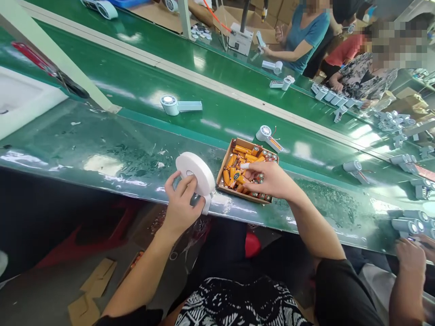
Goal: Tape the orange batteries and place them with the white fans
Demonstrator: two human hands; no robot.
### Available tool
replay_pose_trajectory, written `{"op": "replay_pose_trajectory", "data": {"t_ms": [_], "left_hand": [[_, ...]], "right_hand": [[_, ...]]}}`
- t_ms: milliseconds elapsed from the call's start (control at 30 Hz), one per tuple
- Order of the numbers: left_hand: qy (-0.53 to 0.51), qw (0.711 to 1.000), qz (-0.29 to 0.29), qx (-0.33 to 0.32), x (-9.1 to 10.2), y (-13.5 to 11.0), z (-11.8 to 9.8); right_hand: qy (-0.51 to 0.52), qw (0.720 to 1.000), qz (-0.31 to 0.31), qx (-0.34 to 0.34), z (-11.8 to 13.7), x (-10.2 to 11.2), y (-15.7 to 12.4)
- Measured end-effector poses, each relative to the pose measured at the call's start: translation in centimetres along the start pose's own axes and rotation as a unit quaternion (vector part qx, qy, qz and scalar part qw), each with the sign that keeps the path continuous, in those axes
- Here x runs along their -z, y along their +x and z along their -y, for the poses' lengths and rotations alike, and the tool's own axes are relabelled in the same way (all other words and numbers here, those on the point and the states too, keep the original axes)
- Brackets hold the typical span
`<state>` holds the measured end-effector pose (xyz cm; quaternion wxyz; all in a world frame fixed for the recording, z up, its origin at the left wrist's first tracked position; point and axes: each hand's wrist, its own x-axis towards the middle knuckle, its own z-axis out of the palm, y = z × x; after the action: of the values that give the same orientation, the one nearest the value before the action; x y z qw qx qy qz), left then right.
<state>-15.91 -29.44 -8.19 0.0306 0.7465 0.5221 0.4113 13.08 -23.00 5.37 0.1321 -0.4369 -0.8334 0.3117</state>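
My left hand grips a wide roll of white foam tape standing on edge at the near rim of the green bench. My right hand reaches into a shallow cardboard box of orange batteries, fingers curled over them; its forefinger wears a white tape wrap. Whether it holds a battery is hidden. A white fan part with loose wires lies just behind the box.
A pale blue hand fan rides the green conveyor. More fans lie in rows at the right and far side. Another person's hand works at the right. People sit across the belt. A white tray sits left.
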Motion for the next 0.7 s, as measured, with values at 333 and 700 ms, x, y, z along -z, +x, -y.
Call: {"op": "replay_pose_trajectory", "data": {"t_ms": [333,700], "left_hand": [[0.024,0.999,-0.006,-0.042,0.6,-0.3,-0.5],[0.105,0.986,0.04,-0.121,3.9,-0.3,-4.7]], "right_hand": [[-0.115,0.992,0.056,-0.002,-0.1,-2.3,1.5],[0.041,0.984,-0.135,0.105,2.5,-0.5,-0.5]]}}
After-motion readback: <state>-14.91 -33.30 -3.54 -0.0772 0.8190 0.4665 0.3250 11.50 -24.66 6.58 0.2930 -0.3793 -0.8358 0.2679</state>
